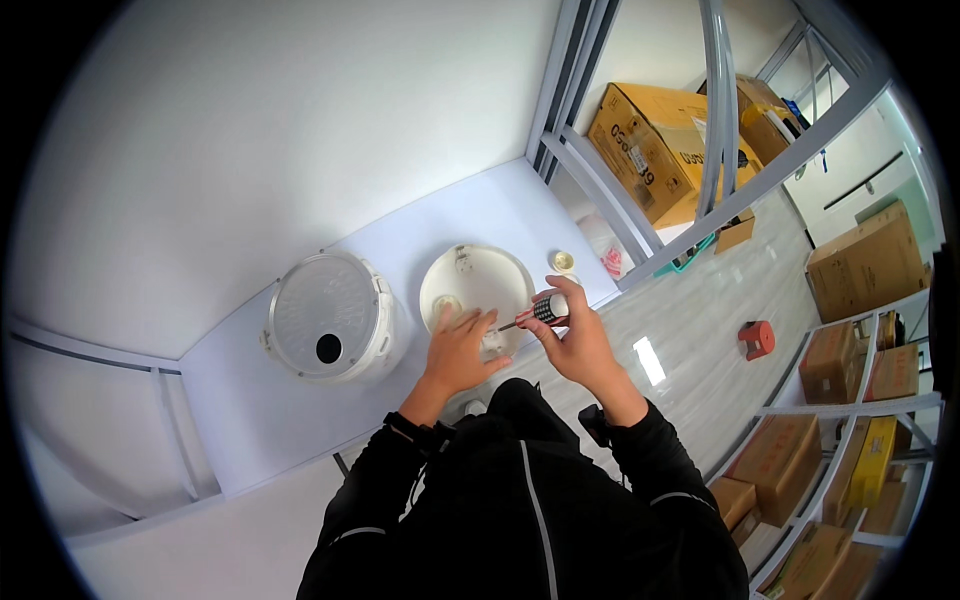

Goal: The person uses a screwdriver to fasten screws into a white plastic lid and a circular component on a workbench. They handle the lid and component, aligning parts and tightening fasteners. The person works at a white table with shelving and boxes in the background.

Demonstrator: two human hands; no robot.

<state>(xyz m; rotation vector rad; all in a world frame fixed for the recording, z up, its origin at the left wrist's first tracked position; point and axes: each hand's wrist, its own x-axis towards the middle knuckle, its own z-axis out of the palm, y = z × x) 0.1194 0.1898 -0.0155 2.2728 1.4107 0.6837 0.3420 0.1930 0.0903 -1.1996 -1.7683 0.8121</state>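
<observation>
My right hand [580, 340] is closed round the handle of a screwdriver [548, 309], which is dark and white with red. Its thin shaft points left, over the near right part of a round white plastic cover [500, 268]. The cover lies with its hollow side up on the white table. My left hand [462, 350] rests on the near left part of the cover, fingers spread. Small fittings sit at the cover's far and near edges; the screwdriver's tip is too small to tell if it touches one.
Left of the cover stands a large white drum-shaped housing [330, 310] with a translucent top and a round black opening. A small round dish [562, 262] lies near the table's [250, 420] right edge. Grey frame bars, cardboard boxes [650, 150] and a red stool [757, 340] are to the right.
</observation>
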